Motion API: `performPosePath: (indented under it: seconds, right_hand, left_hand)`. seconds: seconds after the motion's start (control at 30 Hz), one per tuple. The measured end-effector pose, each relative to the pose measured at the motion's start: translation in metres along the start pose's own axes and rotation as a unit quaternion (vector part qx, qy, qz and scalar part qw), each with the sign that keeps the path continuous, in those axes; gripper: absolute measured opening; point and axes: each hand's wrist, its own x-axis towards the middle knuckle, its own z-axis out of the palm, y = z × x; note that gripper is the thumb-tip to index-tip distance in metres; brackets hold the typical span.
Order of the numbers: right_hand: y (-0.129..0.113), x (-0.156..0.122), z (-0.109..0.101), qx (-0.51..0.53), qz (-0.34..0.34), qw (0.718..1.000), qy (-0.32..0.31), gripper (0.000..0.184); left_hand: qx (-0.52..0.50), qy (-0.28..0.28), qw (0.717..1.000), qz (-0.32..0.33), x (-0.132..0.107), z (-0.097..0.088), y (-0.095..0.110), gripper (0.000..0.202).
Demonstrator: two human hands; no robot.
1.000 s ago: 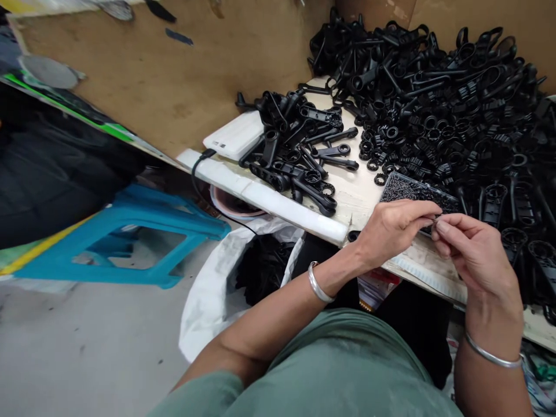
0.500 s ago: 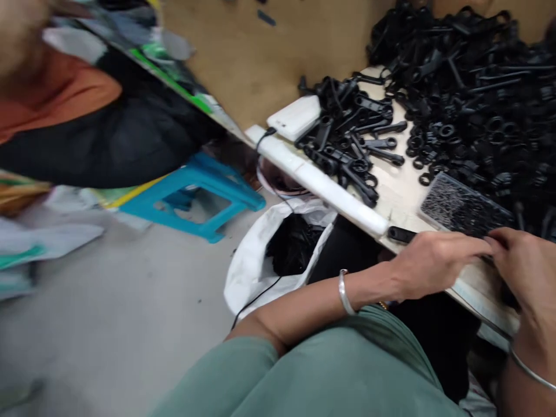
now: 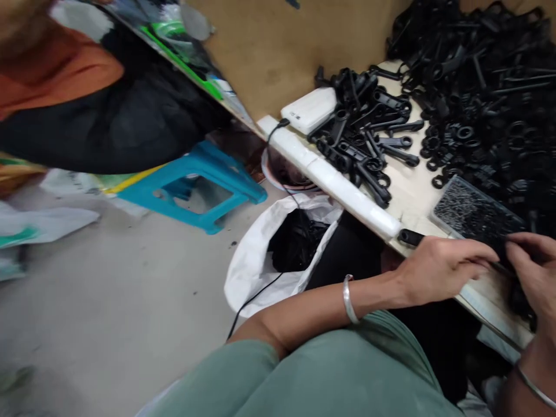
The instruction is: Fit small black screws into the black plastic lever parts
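Observation:
My left hand (image 3: 443, 267) is over the table edge, its fingers curled and thumb drawn in; what they hold is hidden. From behind its knuckles pokes the end of a black plastic handle-like part (image 3: 410, 237); whether the hand grips it or it lies on the table I cannot tell. My right hand (image 3: 536, 275) is at the right edge of view, thumb and forefinger bent close together beside a clear box of small metal pins (image 3: 460, 202). Anything between those fingertips is too dark to make out. A small gap separates the two hands.
Black ring-ended plastic parts (image 3: 478, 75) are heaped on the table, with a smaller pile (image 3: 360, 139) beside a white cabled device (image 3: 309, 110). Below the edge stands a white sack (image 3: 247, 272) of black pieces. A blue stool (image 3: 191, 217) and a seated person (image 3: 108, 116) are at left.
My fingertips, which met beside the pin box, have drawn apart, the right hand shifting to the right. The whole view has shifted slightly.

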Motion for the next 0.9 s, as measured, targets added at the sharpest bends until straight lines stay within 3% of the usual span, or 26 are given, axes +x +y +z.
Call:
performPosePath:
  seconds: [0.03,0.07,0.2,0.27,0.57,0.8,0.9]
  right_hand:
    - [-0.012,-0.003,0.000,-0.065,0.003,0.996,0.053,0.016]
    - [-0.021,-0.006,0.001,-0.054,-0.002,0.996,0.067,0.015]
    - [-0.031,-0.011,0.006,0.156,0.037,0.985,0.061,0.022]
    - [-0.026,-0.012,0.008,0.194,0.049,0.977,0.075,0.024]
    - [-0.030,-0.018,0.007,0.248,0.050,0.964,0.082,0.018]
    - [-0.031,-0.021,0.015,0.399,0.091,0.911,0.043,0.023]
    - [-0.025,-0.016,0.019,0.366,0.091,0.924,0.069,0.026]
  left_hand:
    - [-0.040,0.012,0.999,-0.021,0.000,0.000,-0.001,0.024]
    - [-0.083,0.020,0.995,-0.044,0.001,0.000,-0.002,0.026]
    - [-0.216,0.029,0.969,-0.119,0.005,0.002,-0.002,0.023]
    - [-0.248,0.034,0.959,-0.133,0.008,0.004,0.000,0.020]
    - [-0.295,0.053,0.944,-0.138,0.015,0.006,0.001,0.020]
    - [-0.334,0.058,0.928,-0.155,0.018,0.006,0.001,0.021]
    - [-0.335,0.058,0.927,-0.159,0.019,0.005,0.002,0.020]
